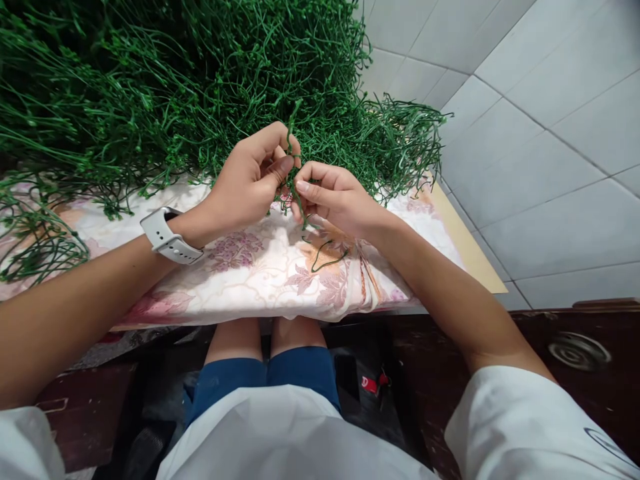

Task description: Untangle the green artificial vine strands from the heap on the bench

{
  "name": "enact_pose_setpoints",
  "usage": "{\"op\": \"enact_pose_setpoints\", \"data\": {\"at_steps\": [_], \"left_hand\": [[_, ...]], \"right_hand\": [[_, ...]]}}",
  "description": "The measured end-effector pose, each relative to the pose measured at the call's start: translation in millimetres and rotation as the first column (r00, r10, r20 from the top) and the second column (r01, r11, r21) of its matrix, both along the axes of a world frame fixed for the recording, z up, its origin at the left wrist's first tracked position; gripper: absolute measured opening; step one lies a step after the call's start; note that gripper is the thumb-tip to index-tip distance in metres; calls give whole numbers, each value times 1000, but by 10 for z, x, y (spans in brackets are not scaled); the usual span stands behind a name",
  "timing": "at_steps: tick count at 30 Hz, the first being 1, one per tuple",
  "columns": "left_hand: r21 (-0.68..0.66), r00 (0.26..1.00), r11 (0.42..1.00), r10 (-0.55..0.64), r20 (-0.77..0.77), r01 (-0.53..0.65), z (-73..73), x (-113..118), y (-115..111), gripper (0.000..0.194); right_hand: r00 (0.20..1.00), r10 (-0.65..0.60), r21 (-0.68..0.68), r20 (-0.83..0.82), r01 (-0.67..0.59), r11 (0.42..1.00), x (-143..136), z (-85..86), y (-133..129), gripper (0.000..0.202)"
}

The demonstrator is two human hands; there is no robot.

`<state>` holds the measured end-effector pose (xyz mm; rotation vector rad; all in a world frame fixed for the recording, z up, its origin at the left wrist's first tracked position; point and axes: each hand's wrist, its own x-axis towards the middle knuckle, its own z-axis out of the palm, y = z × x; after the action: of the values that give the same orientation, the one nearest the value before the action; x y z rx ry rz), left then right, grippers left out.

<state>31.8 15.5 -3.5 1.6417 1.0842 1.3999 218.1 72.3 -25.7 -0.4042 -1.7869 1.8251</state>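
Observation:
My left hand (250, 179) is closed in a pinch round a thin green artificial stem (290, 137), whose tip pokes up above the fingers. Just beside it, my right hand (343, 200) pinches the lower part of the same green piece, thumb against fingers. The two hands almost touch, and the fingers hide much of the stem between them. A big tangled heap of similar green stems (200, 80) lies right behind the hands. Below my right hand, a loose bent green strand (327, 257) rests on the flowered cloth (240, 287).
A smaller bunch of green stems (45, 243) lies at the left of the table. White wall tiles (550, 167) rise at the right, beside a beige board edge (470, 247). Dark wooden furniture (475, 400) stands at the lower right. My legs (265, 340) are under the table edge.

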Motion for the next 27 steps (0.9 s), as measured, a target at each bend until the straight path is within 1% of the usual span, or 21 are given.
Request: {"op": "enact_pose_setpoints", "data": {"at_steps": [2, 4, 6, 8, 11, 14, 15, 17, 19, 21, 23, 27], "left_hand": [[-22, 1000, 1000, -16, 12, 16, 0, -6, 6, 22], [-29, 1000, 1000, -8, 4, 8, 13, -6, 4, 21], [-20, 1000, 1000, 19, -16, -19, 27, 0, -1, 20], [-22, 1000, 1000, 21, -21, -22, 34, 7, -5, 20], [-83, 998, 994, -67, -5, 66, 37, 11, -16, 15], [-145, 982, 973, -186, -36, 179, 87, -8, -45, 14], [-164, 967, 958, -248, -57, 236, 118, -19, -60, 13], [-196, 917, 906, -394, -61, 376, 192, -42, -98, 15], [-226, 869, 847, -495, -8, 480, 257, -57, -141, 23], [-248, 849, 815, -523, 74, 524, 288, -56, -182, 34], [-270, 846, 803, -515, 137, 532, 285, -39, -216, 42], [-293, 837, 784, -514, 188, 547, 233, 8, -259, 48]], "right_hand": [[1000, -10, 1, -20, 10, 1000, -4, -1, -2, 49], [999, -25, -3, -24, 25, 1000, -2, 5, -1, 48], [999, -37, -10, -2, 37, 999, 3, 20, 3, 48], [999, -44, -6, 22, 44, 999, 9, 44, 6, 47], [1000, -20, 19, 20, 20, 1000, 19, 87, -3, 43], [995, 96, 33, 4, -96, 995, 49, 130, -33, 39], [989, 146, 28, 10, -146, 989, 66, 144, -46, 37], [973, 229, 7, 21, -229, 973, 105, 175, -75, 32], [958, 285, -1, 16, -285, 958, 142, 208, -105, 30], [951, 310, 11, 8, -310, 951, 167, 237, -133, 32], [949, 315, 31, 19, -315, 948, 180, 260, -156, 34], [934, 356, 81, 26, -356, 931, 187, 281, -183, 36]]}}
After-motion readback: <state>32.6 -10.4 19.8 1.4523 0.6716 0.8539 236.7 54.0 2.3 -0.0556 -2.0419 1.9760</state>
